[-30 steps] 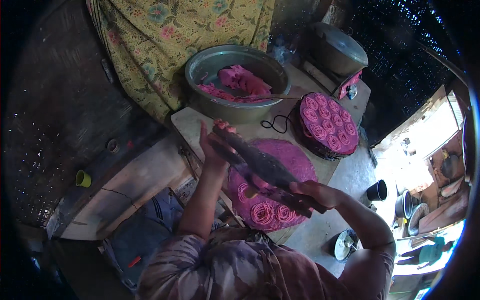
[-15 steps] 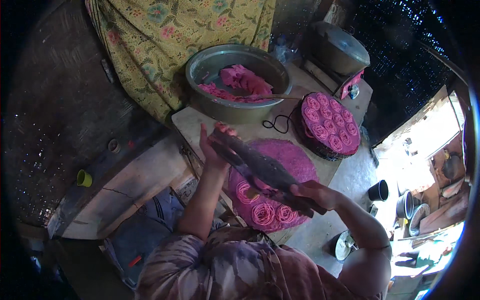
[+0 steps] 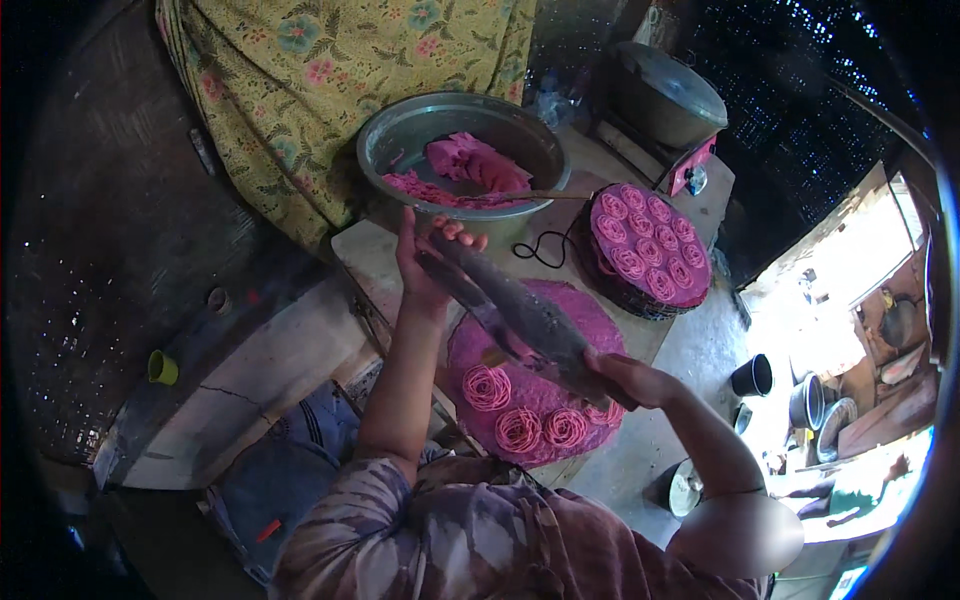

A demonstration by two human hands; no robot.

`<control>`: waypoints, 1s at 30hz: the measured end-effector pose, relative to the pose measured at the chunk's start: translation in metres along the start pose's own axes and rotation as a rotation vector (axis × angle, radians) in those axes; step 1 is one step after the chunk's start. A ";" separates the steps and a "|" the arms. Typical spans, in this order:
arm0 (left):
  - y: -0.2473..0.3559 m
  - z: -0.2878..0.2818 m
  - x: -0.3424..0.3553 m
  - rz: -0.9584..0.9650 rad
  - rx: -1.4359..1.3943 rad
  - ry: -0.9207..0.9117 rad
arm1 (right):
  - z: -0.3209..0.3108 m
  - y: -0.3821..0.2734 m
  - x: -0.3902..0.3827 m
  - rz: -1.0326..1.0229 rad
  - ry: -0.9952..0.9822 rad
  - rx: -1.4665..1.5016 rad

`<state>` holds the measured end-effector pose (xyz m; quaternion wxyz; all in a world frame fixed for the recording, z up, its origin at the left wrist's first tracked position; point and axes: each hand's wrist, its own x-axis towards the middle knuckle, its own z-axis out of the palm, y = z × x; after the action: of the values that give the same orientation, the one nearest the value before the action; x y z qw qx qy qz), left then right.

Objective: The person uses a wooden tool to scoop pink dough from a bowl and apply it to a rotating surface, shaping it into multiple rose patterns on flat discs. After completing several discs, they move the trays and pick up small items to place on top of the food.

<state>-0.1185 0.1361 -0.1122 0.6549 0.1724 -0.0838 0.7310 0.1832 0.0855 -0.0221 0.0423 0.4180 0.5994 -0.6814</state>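
Because both hands carry the dark two-armed tool (image 3: 530, 318) near its far ends, its middle hangs above the pink disc (image 3: 582, 308), and I judge it stiff, fairly heavy and long enough to swing if either end dips. Reckoned from that middle, the left hand (image 3: 424, 288) is at ten o'clock, loosely cupped, its thumb standing apart while the fingers curl round the end, tips showing on the far side; how much its palm bears is hidden. At four o'clock, the right hand (image 3: 637, 378) has its fingers wrapped round the opposite end, where the arms lie close together. The surface looks like worn wood, so it should grip well dry, though a pink smear could make it slick. Hold seems best at these outer ends, clear of the gap and the yellowish stub (image 3: 492, 357) by the lower arm. From the disc's own centre, pink coils (image 3: 487, 388) lie between four and nine o'clock, seemingly soft and easily crushed. From the tool again, a metal bowl (image 3: 537, 140) of pink dough (image 3: 480, 167) stands at eleven, and a coil-topped rack (image 3: 638, 304) at two.
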 end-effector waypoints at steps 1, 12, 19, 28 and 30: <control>-0.010 0.003 0.001 0.004 0.015 0.022 | -0.001 -0.008 -0.013 0.021 0.003 0.010; -0.071 -0.070 0.007 -0.048 -0.225 0.092 | -0.016 0.013 -0.026 0.199 0.215 -0.121; -0.082 -0.030 -0.010 -0.059 -0.154 0.123 | -0.014 0.020 -0.055 0.159 0.202 -0.033; -0.067 -0.036 0.013 -0.068 -0.184 0.122 | -0.009 0.010 -0.040 0.120 0.329 -0.124; -0.062 -0.031 0.008 -0.065 -0.151 0.181 | -0.008 0.021 -0.036 0.067 0.312 -0.083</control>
<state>-0.0625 0.1624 -0.1443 0.6944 0.0585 -0.0737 0.7134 0.2223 0.0707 -0.0153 -0.0113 0.5363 0.6121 -0.5810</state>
